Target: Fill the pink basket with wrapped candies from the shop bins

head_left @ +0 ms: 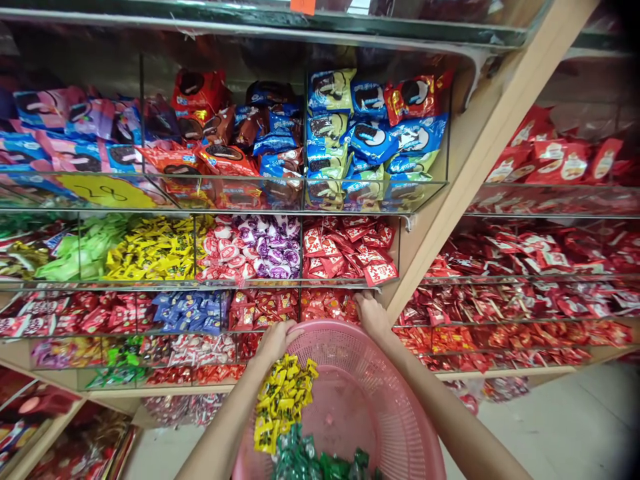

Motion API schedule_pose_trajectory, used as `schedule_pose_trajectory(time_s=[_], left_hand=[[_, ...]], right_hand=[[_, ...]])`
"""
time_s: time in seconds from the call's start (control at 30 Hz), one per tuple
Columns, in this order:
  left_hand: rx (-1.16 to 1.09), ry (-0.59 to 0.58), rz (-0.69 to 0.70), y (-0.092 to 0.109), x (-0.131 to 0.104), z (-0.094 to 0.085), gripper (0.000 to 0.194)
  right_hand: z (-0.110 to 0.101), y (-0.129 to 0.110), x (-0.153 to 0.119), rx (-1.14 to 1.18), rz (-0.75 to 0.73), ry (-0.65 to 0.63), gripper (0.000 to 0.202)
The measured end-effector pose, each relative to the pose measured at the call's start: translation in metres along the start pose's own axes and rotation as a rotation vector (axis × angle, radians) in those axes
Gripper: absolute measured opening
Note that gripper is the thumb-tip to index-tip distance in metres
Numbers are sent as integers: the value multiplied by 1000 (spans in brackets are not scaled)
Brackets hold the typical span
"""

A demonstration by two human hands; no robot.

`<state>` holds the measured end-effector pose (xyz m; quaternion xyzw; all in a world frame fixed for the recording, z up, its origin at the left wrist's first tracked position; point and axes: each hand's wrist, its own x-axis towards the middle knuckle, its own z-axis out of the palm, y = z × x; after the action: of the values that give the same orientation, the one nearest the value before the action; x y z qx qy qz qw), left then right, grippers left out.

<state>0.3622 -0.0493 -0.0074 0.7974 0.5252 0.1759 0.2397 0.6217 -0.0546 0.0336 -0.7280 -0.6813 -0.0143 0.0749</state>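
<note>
A round pink plastic basket (400,400) is in front of me at the bottom centre. Yellow-wrapped candies (285,397) lie in its left part, and green-wrapped candies (300,457) lie nearest me. My left hand (276,340) grips the basket's far rim on the left, its fingers closed round the edge. At the rim's far right is my right hand (371,313), closed beside the lower shelf bin of red-wrapped candies (327,305); its fingertips are partly hidden, so what they hold cannot be made out.
Clear-fronted shelf bins hold yellow candies (155,250), blue candies (193,310) and cookie packets (370,140). A slanting wooden post (465,160) divides the shelves. A yellow price sign (107,191) hangs at the left. Pale floor tiles (565,427) show below.
</note>
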Motion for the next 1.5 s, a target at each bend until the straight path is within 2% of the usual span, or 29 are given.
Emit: schedule_pose_trajectory(time_s=[0.2, 0.27, 0.33, 0.4, 0.5, 0.57, 0.63, 0.77, 0.9, 1.03, 1.13, 1.2, 1.37, 1.5], left_hand=[[-14, -5, -13, 0, 0, 0, 38], [-12, -9, -26, 1, 0, 0, 38], [-12, -10, -34, 2, 0, 0, 38], [-14, -6, -37, 2, 0, 1, 39], [-26, 5, -19, 1, 0, 1, 41], [-34, 11, -1, 0, -1, 1, 43], [-31, 15, 16, 0, -1, 1, 43], [-20, 24, 46, -2, -2, 2, 41], [2, 29, 36, -3, -1, 3, 39], [24, 17, 24, -3, 0, 2, 38], [58, -11, 15, 0, 0, 0, 39], [85, -12, 7, 2, 0, -2, 39], [109, -14, -16, 6, 0, -3, 38], [93, -23, -15, 5, -1, -3, 38]], right_hand=[[-23, -5, -30, 71, -69, 82, 27], [-28, -9, -41, 205, -111, 124, 26], [-30, -14, -49, 448, -147, 143, 24], [-29, -20, -52, 763, -123, 75, 21], [-27, -27, -53, 1196, 10, -160, 24], [-26, -30, -54, 1371, 61, -272, 28], [-26, -31, -55, 1449, 69, -319, 30], [-24, -31, -57, 1472, 63, -364, 29], [-8, -31, -62, 1426, 72, -433, 23], [18, -32, -75, 1212, 42, -630, 9], [35, -34, -86, 1020, -5, -802, 8], [45, -34, -91, 957, 23, -866, 6], [63, -36, -98, 1004, 85, -919, 34], [67, -38, -100, 1009, -16, -1045, 28]])
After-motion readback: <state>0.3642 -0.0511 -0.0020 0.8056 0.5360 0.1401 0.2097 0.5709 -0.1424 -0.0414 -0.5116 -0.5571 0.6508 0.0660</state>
